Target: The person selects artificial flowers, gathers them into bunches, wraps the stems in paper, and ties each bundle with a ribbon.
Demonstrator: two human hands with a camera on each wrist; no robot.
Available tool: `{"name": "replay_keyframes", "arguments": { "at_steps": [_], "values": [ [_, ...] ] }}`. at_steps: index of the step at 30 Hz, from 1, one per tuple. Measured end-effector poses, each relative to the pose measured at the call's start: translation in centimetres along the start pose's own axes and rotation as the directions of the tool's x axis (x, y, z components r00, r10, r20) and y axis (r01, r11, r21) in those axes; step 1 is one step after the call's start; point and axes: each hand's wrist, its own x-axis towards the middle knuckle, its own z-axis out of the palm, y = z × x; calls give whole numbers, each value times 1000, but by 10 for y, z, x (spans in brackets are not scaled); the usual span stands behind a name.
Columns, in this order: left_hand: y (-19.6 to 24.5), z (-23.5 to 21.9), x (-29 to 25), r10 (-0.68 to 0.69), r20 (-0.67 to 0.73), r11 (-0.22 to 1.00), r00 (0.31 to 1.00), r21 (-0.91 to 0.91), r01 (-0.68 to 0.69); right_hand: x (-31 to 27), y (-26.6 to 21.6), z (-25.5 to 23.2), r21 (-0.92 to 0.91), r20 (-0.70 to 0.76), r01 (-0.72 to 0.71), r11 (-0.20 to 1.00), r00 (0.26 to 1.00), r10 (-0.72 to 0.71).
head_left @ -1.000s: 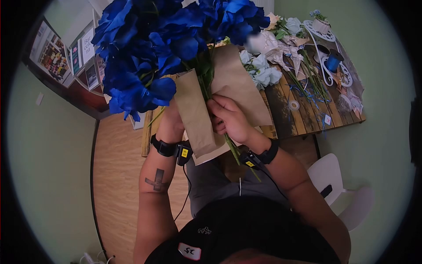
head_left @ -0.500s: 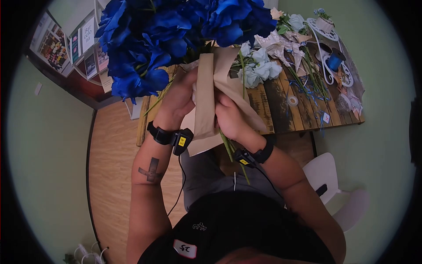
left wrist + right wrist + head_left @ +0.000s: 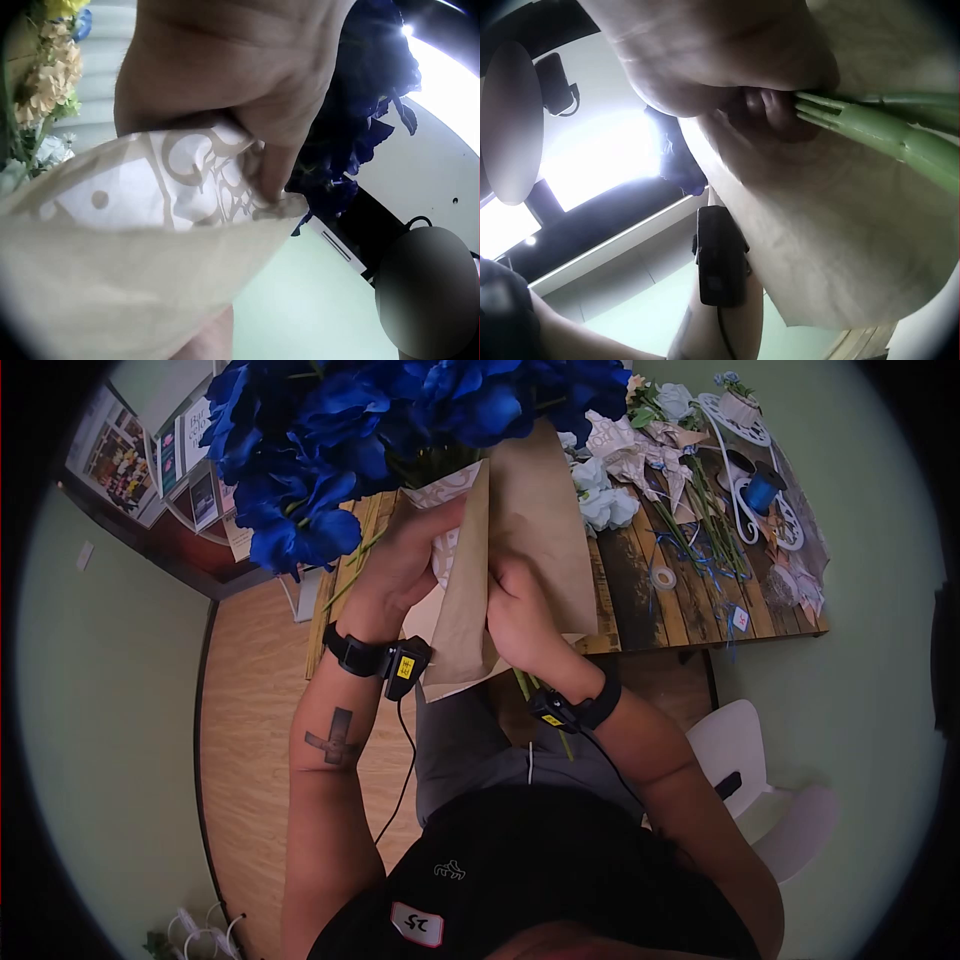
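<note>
Large blue flowers (image 3: pixel 300 500) fill the top of the head view, their green stems (image 3: pixel 877 135) running down through brown kraft paper (image 3: pixel 545 510). My right hand (image 3: pixel 525 620) grips the stems; in the right wrist view its fingers (image 3: pixel 780 112) curl round them against the paper. On the other side, my left hand (image 3: pixel 400 565) is at the paper's folded edge, holding patterned white paper (image 3: pixel 191 180) with the brown sheet in front. In the left wrist view, the left hand (image 3: pixel 232 67) has its thumb or a finger bent down onto that edge; other fingertips are hidden.
On the wooden table (image 3: pixel 640 595) to the right lie pale blue flowers (image 3: pixel 605 500), a tape roll (image 3: pixel 663 577), cut stems, wrapped flowers and a blue ribbon spool (image 3: pixel 762 492). A white chair (image 3: pixel 740 755) stands at the lower right, and a picture rack (image 3: pixel 190 450) at the upper left.
The left hand has come round into fuller view beside the folded paper. The brown sheet has shifted and spread higher on the right, and the flowers have moved a little. The right hand keeps its grip.
</note>
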Motion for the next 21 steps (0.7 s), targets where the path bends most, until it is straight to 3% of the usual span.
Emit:
{"name": "replay_keyframes", "arguments": {
  "at_steps": [3, 6, 10, 12, 16, 21],
  "values": [
    [1, 14, 3, 56, -113, 991, 992, 126, -42, -9, -19, 8, 9, -94, -39, 999, 995, 40],
    [-6, 19, 6, 91, -213, 976, 973, 215, -44, -11, -16, 5, -154, -106, 56, 986, 992, -73],
    [-7, 30, 8, 168, -312, 954, 935, 290, -75, -2, -6, 0, -136, -55, 60, 989, 996, -69],
    [-7, 28, 8, 194, -308, 948, 931, 302, -98, 2, -4, -1, -53, -49, 52, 997, 997, -54],
    [-10, 27, 8, 264, -316, 926, 911, 348, -148, 7, 4, 1, -72, -88, 40, 997, 995, -46],
    [-7, 32, 7, 303, -275, 885, 912, 437, -162, 9, 2, 4, -7, -107, 132, 991, 986, -132]
  ]
}}
